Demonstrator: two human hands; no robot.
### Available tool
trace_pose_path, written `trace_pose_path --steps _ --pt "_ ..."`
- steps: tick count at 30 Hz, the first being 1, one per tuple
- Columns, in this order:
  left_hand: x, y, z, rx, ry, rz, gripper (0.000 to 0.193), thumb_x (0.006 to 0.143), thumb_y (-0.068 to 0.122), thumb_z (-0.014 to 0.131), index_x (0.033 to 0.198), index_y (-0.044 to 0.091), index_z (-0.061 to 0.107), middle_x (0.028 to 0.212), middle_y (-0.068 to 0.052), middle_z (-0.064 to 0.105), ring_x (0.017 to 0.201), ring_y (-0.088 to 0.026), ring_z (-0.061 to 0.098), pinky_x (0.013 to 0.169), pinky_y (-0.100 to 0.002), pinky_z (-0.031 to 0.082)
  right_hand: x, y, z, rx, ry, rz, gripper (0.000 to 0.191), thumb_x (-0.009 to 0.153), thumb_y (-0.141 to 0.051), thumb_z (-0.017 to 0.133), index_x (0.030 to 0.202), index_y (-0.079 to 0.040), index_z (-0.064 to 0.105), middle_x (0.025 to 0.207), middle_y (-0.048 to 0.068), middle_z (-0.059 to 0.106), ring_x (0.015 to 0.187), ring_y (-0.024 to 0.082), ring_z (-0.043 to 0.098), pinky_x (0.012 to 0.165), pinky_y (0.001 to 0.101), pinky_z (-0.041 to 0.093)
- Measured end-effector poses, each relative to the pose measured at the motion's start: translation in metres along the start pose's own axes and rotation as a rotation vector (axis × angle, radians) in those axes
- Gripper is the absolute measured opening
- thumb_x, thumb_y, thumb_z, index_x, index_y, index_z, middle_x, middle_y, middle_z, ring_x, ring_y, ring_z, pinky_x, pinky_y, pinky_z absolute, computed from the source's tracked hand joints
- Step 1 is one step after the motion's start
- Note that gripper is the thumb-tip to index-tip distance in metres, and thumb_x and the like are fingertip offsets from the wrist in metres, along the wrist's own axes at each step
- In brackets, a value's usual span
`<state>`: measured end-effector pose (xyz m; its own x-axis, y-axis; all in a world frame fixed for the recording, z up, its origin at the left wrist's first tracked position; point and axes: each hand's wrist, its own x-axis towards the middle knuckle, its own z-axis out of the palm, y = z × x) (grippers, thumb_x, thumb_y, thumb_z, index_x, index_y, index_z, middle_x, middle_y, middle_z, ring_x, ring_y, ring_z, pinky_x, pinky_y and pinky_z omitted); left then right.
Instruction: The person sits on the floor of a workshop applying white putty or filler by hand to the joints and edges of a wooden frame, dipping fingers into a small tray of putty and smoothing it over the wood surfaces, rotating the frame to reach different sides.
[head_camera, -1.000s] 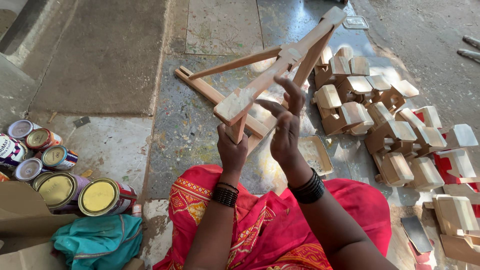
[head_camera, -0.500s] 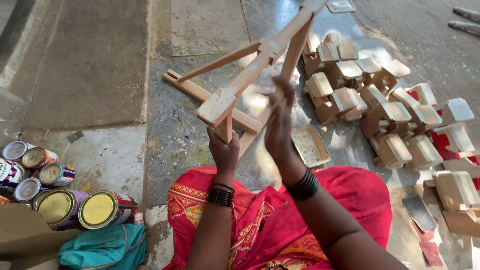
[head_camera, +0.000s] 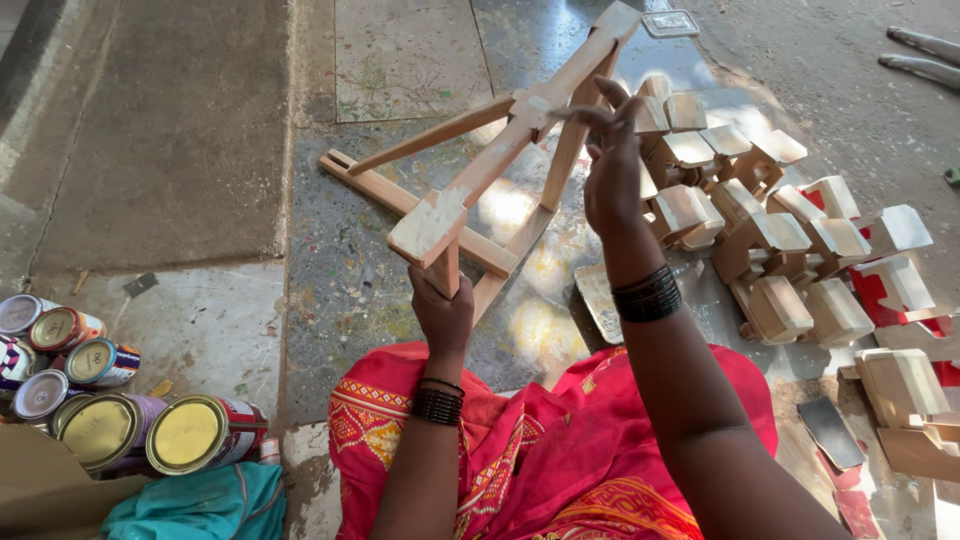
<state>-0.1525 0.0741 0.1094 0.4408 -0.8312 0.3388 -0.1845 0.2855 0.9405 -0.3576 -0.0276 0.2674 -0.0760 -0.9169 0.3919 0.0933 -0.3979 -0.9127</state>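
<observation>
I hold a bare wooden frame (head_camera: 500, 160) made of long bars, tilted up off the stone floor. My left hand (head_camera: 443, 310) grips its short lower leg under a square end smeared with white filler. My right hand (head_camera: 608, 160) is raised further along, fingertips pressed on the upper bar near the joint, holding nothing that I can see. A red patterned cloth (head_camera: 520, 450) covers my lap below the frame.
Many small unpainted wooden pieces (head_camera: 780, 240) lie heaped on the right. Several paint tins (head_camera: 110, 410) lie on their sides at the lower left, next to a teal cloth (head_camera: 200, 505). A flat sanding pad (head_camera: 600, 300) rests by my knee. Small dark sheets (head_camera: 830, 430) lie at the lower right.
My right hand has slid up the frame's long bar, away from my left hand. The frame has tilted a little and shifted in view.
</observation>
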Motion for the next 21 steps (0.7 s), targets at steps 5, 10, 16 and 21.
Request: trace_pose_path --steps 5,10,16,21 --pt "0.0 0.003 0.0 0.004 -0.007 -0.014 0.058 0.086 0.009 0.065 0.139 0.0 0.045 0.125 -0.026 0.065 0.117 -0.044 0.066 0.094 -0.048 0.053 0.028 0.005 -0.001 -0.28 0.05 -0.137 0.067 0.109 -0.055 0.011 0.155 -0.011 0.032 0.132 0.012 0.07 0.145 0.028 0.041 0.122 0.0495 0.013" --pt "0.001 0.005 0.0 -0.02 -0.002 -0.018 0.058 0.084 0.009 0.064 0.138 0.0 0.045 0.125 -0.026 0.066 0.117 -0.043 0.067 0.095 -0.048 0.053 0.033 0.017 0.005 -0.849 0.134 -0.49 0.076 0.114 -0.052 0.018 0.101 -0.016 0.084 0.159 0.013 0.044 0.147 0.03 0.027 0.127 0.0469 0.017" --pt "0.0 0.003 -0.001 0.0 -0.008 -0.013 0.054 0.087 0.01 0.065 0.136 0.0 0.046 0.125 -0.026 0.066 0.118 -0.043 0.067 0.095 -0.048 0.053 0.034 0.017 0.0 -0.783 0.192 -0.551 0.079 0.117 -0.052 0.017 0.107 -0.017 0.088 0.163 0.007 0.042 0.152 0.025 0.026 0.13 0.0455 0.015" --pt "0.0 0.003 -0.002 -0.022 -0.021 -0.04 0.053 0.085 0.01 0.065 0.134 0.0 0.046 0.123 -0.026 0.066 0.115 -0.043 0.068 0.094 -0.048 0.054 0.036 0.015 -0.004 -0.4 0.037 -0.312 0.064 0.113 -0.055 0.017 0.125 -0.022 0.071 0.151 0.017 0.052 0.151 0.03 0.033 0.127 0.0494 0.013"
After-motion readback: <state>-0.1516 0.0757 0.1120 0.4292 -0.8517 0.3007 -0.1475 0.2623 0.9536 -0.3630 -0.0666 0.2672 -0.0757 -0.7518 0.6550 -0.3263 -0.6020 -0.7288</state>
